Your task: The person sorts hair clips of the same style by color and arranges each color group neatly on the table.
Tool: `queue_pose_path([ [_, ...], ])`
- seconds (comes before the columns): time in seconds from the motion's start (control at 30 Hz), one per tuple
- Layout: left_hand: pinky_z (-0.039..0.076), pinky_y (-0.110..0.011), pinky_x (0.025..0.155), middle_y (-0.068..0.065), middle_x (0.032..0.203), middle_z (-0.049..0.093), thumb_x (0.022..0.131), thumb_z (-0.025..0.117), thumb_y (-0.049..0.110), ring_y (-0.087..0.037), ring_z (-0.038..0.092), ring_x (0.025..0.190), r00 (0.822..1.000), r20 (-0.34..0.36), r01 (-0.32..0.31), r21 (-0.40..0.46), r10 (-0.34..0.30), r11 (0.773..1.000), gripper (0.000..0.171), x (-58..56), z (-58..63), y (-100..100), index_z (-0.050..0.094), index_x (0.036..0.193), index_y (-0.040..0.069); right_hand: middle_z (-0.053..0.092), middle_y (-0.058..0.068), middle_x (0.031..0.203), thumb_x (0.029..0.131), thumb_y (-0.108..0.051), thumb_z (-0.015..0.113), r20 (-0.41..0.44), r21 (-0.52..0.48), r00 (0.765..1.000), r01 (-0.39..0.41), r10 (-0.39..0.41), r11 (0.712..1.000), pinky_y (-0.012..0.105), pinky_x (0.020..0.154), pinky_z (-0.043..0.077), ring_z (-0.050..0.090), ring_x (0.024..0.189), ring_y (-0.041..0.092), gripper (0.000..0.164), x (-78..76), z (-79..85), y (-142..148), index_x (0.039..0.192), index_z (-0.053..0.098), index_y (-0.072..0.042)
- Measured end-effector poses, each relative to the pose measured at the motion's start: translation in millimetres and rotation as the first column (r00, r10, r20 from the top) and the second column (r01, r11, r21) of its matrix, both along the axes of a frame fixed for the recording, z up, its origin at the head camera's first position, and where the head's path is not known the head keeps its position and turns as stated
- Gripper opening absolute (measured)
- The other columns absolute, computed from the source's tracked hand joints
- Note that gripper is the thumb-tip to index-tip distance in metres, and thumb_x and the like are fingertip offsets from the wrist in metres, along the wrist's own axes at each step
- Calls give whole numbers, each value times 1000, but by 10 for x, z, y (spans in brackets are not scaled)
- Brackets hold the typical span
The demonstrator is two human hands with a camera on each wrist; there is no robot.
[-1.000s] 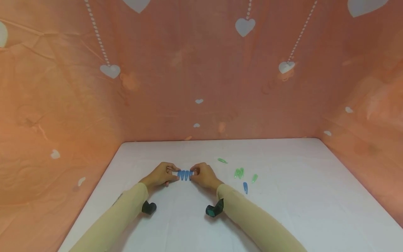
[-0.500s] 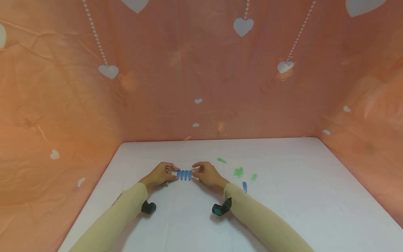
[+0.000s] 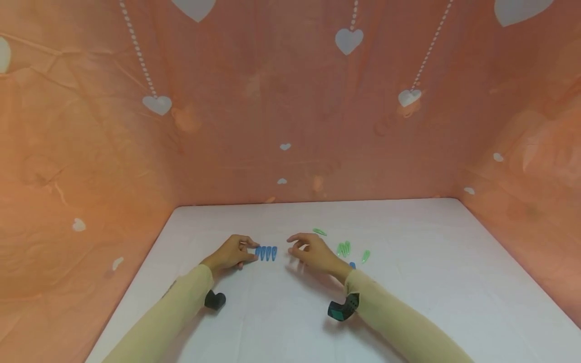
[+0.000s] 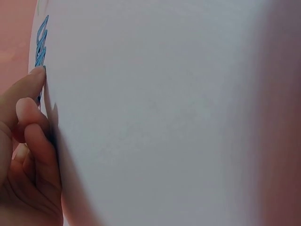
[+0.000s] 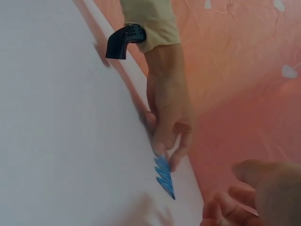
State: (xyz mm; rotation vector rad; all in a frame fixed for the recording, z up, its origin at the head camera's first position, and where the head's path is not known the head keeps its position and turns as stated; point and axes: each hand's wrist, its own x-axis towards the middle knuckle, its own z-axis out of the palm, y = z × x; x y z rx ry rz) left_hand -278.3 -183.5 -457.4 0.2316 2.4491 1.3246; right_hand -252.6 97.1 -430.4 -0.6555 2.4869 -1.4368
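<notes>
Several blue snap hair clips (image 3: 269,253) stand side by side in a short row on the white table, also seen in the left wrist view as blue clips (image 4: 41,40). My left hand (image 3: 232,251) is at the row's left end, thumb and forefinger pinching the end hair clip, which they partly cover. To the right of the row, apart from it, my right hand (image 3: 315,253) hovers with loosely bent fingers and holds nothing. Another blue hair clip (image 3: 352,265) lies beyond the right wrist, mostly hidden by the forearm.
Several green hair clips (image 3: 344,248) lie close together to the right of my right hand. One green clip (image 3: 320,232) lies farther back, another green clip (image 3: 365,256) farther right. Orange sheeting (image 3: 290,111) with white hearts surrounds the white table (image 3: 272,322).
My right hand has let go of the row's right end and moved right, its forearm now covering most of the lone blue clip. My left hand stays at the row's left end.
</notes>
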Motion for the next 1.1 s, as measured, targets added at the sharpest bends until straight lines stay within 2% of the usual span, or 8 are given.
queue_pose_path([
  [0.43,36,-19,48,3,58,46,90,75,10,-7,44,44,1000,4,-6,-5,6,1000,40,31,34,11,66,128,0,69,16,104,98,-17,64,-41,28,999,-25,26,999,24,58,52,64,65,24,34,99,53,443,126,64,2],
  [0.77,37,-19,49,3,60,46,90,74,9,-8,45,45,999,28,-20,4,20,1000,40,28,38,8,66,128,1,69,18,104,99,-16,64,-52,50,999,9,-7,999,25,58,53,65,65,25,34,131,77,780,126,63,4],
  [0.9,37,-19,50,3,60,46,90,75,9,-8,45,46,999,27,-33,2,33,999,39,22,32,8,66,127,2,69,19,105,99,-16,64,-43,58,999,23,-20,998,26,58,53,63,65,21,34,137,63,905,126,63,5],
  [1.1,37,-19,48,4,59,46,89,75,7,-7,44,45,998,48,-45,46,43,998,39,20,15,5,66,126,0,69,19,103,98,-15,64,-83,70,996,20,-14,997,24,53,47,57,59,12,32,156,39,1098,123,64,6],
])
